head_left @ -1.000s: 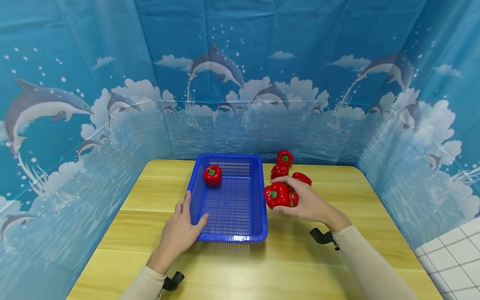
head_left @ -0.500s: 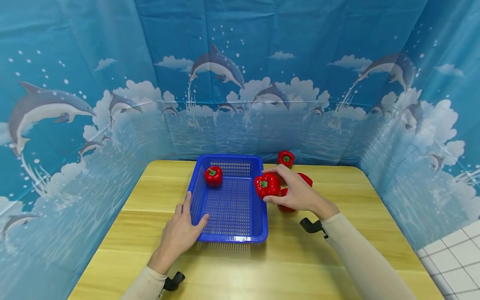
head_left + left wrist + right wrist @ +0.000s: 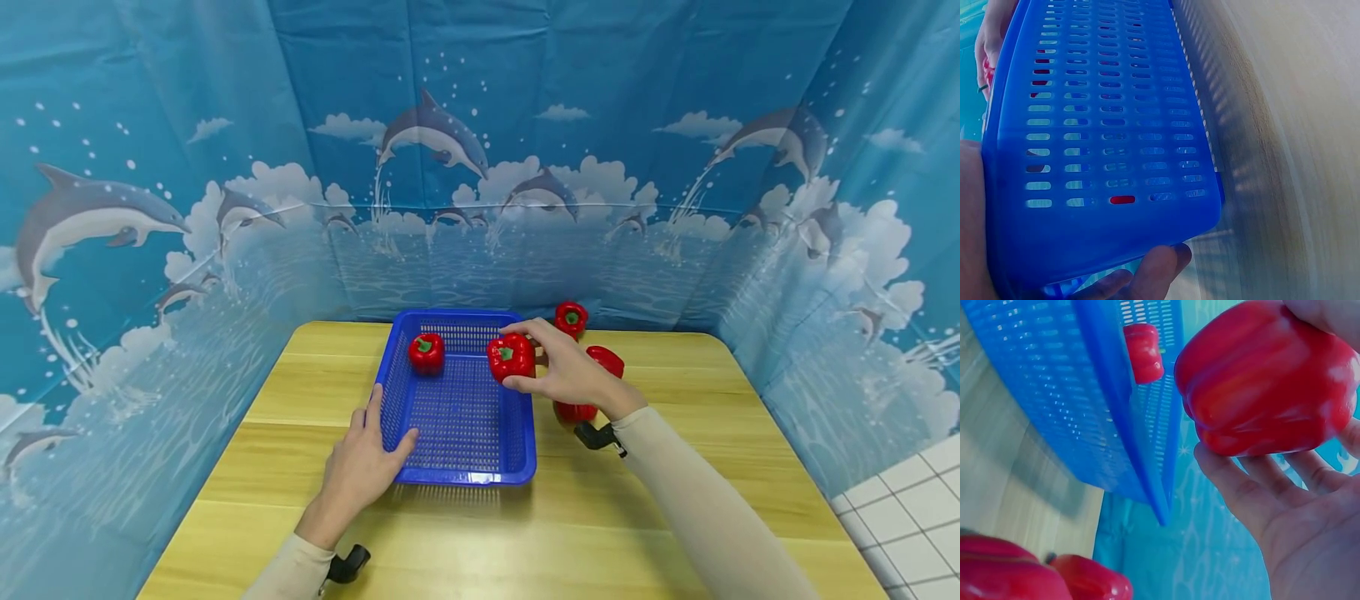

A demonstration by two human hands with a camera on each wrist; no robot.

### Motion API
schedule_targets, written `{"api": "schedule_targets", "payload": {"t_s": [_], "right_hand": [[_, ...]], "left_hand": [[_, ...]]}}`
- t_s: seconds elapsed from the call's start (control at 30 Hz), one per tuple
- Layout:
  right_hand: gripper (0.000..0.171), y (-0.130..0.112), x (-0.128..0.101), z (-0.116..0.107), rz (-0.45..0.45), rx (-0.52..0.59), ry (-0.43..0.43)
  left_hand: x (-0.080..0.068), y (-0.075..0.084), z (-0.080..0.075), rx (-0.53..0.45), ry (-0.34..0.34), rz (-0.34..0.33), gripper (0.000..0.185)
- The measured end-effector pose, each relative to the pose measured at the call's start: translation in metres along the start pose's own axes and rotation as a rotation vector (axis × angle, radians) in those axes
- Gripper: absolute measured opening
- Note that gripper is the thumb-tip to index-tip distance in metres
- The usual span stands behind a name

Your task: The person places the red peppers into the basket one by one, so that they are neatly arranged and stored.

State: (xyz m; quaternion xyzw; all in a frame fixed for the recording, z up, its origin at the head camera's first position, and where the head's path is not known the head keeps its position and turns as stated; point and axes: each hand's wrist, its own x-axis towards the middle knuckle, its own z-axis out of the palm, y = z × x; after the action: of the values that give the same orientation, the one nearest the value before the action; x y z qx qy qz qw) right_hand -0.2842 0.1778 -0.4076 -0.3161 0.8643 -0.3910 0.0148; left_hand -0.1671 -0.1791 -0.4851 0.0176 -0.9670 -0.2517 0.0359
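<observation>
My right hand (image 3: 572, 368) holds a red bell pepper (image 3: 513, 360) with its green stem end facing me, above the right side of a blue plastic basket (image 3: 467, 477). In the right wrist view, thumb and fingers span the pepper (image 3: 1266, 381), which is apart from the basket rim (image 3: 1116, 381). Another red bell pepper (image 3: 427, 353) sits inside the basket, in its far left part. My left hand (image 3: 358, 467) grips the basket's near left corner. The left wrist view shows fingers (image 3: 1155, 269) under that corner of the perforated wall (image 3: 1104, 231).
Right of the basket, several red bell peppers lie on the wooden table (image 3: 637, 508): one at the back (image 3: 572, 317), one (image 3: 605, 360) beside my right hand, another (image 3: 575, 412) partly hidden under the wrist. A dolphin-print curtain (image 3: 480, 250) surrounds the table's back and sides.
My right hand has carried the bell pepper leftward and a little away from me, from beside the basket to over its right side. The left hand and the basket have stayed put.
</observation>
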Motion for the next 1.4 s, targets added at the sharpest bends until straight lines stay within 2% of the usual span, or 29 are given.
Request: {"api": "schedule_targets", "payload": {"t_s": [0.13, 0.17, 0.33, 0.37, 0.4, 0.57, 0.93, 1.4], "right_hand": [[0.077, 0.001, 0.010, 0.005, 0.010, 0.023, -0.001], [0.077, 0.001, 0.013, 0.006, 0.011, 0.028, -0.001], [0.077, 0.001, 0.024, 0.010, -0.008, 0.006, 0.015], [0.078, 0.002, 0.026, 0.010, -0.013, -0.004, 0.020], [0.078, 0.002, 0.028, 0.011, -0.017, -0.008, 0.024], [0.078, 0.005, 0.038, 0.016, -0.019, -0.005, 0.023], [0.076, 0.003, 0.060, 0.026, 0.026, 0.051, -0.006], [0.076, 0.009, 0.083, 0.046, 0.106, 0.079, -0.036]], "left_hand": [[-0.002, -0.002, 0.002, -0.018, 0.010, 0.007, 0.110], [0.000, -0.009, 0.009, -0.015, 0.035, 0.031, 0.111], [0.000, -0.010, 0.010, -0.030, 0.054, 0.040, 0.110], [0.000, -0.010, 0.010, -0.028, 0.052, 0.038, 0.109], [-0.002, -0.004, 0.003, -0.033, 0.030, 0.014, 0.108], [-0.001, -0.001, 0.001, -0.007, 0.009, -0.001, 0.108], [0.003, -0.003, 0.002, -0.003, 0.000, 0.002, 0.111], [0.000, -0.002, 0.001, -0.012, -0.005, -0.007, 0.111]]}}
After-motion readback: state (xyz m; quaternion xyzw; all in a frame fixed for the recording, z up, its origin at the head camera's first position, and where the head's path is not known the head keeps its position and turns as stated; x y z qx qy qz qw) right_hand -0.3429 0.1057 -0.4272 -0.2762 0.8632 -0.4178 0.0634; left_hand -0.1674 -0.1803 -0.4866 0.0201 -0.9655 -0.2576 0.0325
